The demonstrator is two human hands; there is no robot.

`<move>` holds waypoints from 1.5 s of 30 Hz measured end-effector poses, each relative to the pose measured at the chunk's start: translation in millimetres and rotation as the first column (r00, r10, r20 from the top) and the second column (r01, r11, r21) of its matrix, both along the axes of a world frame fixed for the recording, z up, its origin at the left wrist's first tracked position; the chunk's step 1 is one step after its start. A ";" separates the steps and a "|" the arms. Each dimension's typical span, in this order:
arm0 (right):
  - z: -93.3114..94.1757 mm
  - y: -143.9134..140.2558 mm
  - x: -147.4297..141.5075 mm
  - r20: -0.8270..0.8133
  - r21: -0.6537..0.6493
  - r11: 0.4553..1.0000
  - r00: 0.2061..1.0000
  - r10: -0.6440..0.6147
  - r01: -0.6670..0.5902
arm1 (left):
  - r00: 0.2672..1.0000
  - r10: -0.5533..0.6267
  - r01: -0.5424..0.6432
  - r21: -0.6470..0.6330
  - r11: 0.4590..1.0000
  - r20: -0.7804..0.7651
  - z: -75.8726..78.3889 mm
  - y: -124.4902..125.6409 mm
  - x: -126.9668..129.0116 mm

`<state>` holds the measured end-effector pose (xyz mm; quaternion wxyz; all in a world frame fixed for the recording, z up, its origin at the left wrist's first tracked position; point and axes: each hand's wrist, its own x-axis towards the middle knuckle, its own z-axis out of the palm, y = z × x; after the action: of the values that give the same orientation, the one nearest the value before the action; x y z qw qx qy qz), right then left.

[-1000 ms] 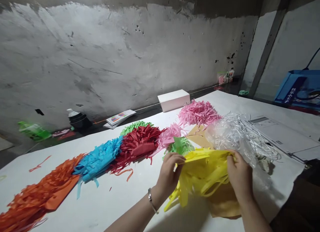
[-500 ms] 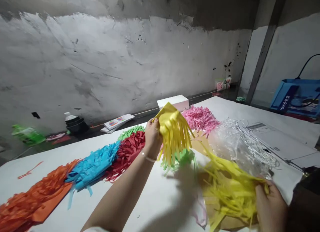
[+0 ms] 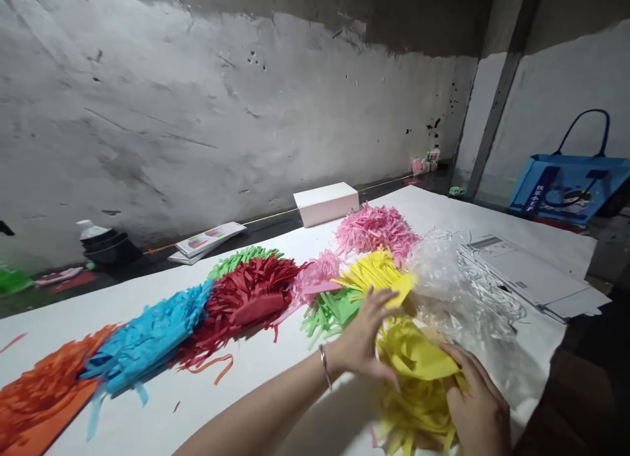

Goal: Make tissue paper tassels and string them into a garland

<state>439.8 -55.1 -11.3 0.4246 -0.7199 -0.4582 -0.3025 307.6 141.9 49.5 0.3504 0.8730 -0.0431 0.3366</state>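
Observation:
My right hand [image 3: 476, 397] grips the edge of a bunch of yellow fringed tissue paper [image 3: 418, 351] at the lower right, thumb and fingers closed on its uncut band. Just left of it, my left hand [image 3: 363, 341] holds nothing, its fingers spread and curved toward the yellow bunch. Beyond the left fingertips, another yellow fringed piece [image 3: 377, 270] lies with its strips pointing left. Beneath that piece a light green fringe [image 3: 332, 310] shows, partly hidden. Loose yellow strips under the right hand are blurred.
Orange [image 3: 54, 390], blue [image 3: 152, 334] and red fringed bundles [image 3: 251, 298] line the left of the white sheet. A pink fringe pile [image 3: 377, 229] and a white box [image 3: 327, 203] are at the back. Clear plastic bags [image 3: 472, 318] and white cardboard [image 3: 536, 279] lie right.
My left hand has let go of the small yellow fringe, now lying beside the pink pile, and come down toward the yellow bunch. My right hand has moved left. The view has shifted right.

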 end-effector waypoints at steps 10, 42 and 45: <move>55.9 27.5 -68.8 0.189 -0.074 0.926 0.906 0.378 -0.370 | 0.952 0.303 -0.279 0.552 0.786 0.050 37.3 -67.1 -113.9; 12.3 4.8 -174.8 0.211 0.046 0.719 0.710 0.671 -0.693 | 0.751 0.453 -0.635 -0.338 0.694 -0.480 42.5 -121.8 -257.4; 8.7 3.7 -174.3 0.226 0.069 0.723 0.717 0.660 -0.687 | 0.750 0.413 -0.653 -0.478 0.588 -0.516 41.2 -120.4 -258.8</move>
<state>265.6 -51.4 -2.7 0.5132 -0.4380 -0.7027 -0.2257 48.7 21.5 90.7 0.5044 0.7174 0.4043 0.2597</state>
